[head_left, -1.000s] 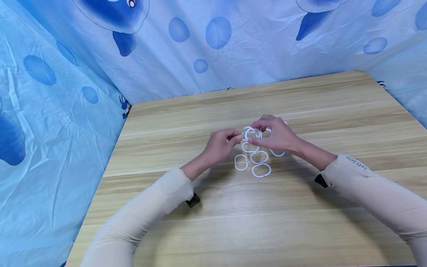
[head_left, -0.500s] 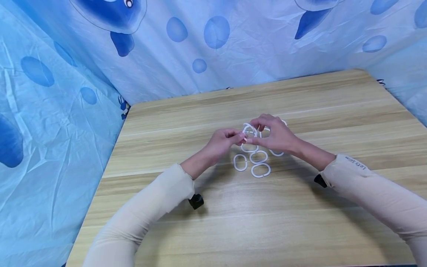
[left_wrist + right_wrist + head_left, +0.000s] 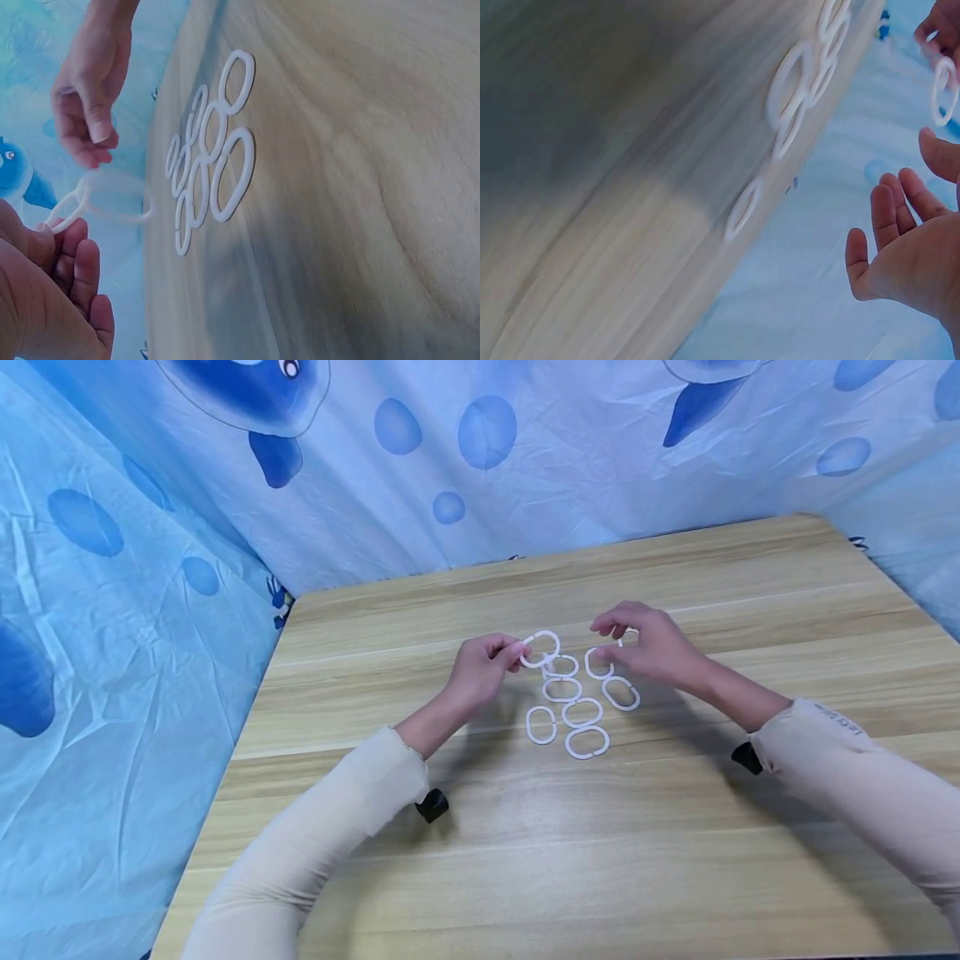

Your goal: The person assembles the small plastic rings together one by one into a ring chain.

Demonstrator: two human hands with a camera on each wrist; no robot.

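White plastic ring (image 3: 540,648) is pinched at its left edge between the thumb and fingertips of the left hand (image 3: 480,672) and is held raised above the table (image 3: 675,877), roughly midway between the left and right edges and nearer the far edge than the near one. In the left wrist view the same ring (image 3: 105,206) is seen clear of the tabletop, with the fingers curled around its near end.

Directly right of and below the held ring, a cluster of loose rings (image 3: 573,706) is laid flat on the table surface; several are touching or overlapping one another, and an exact count cannot be given from the wrist views because of blur. The nearest ring of the cluster (image 3: 587,742) is placed toward the near edge.

Further right, the right hand (image 3: 652,647) is held just above the far right part of the cluster. Its fingers are relaxed and loosely bent, and nothing is grasped; in the right wrist view the fingers (image 3: 889,217) are seen spread and free of contact.

Both forearms are covered by beige sleeves (image 3: 330,827). A blue patterned curtain (image 3: 480,460) is hung behind the far edge and beside the left edge of the table.
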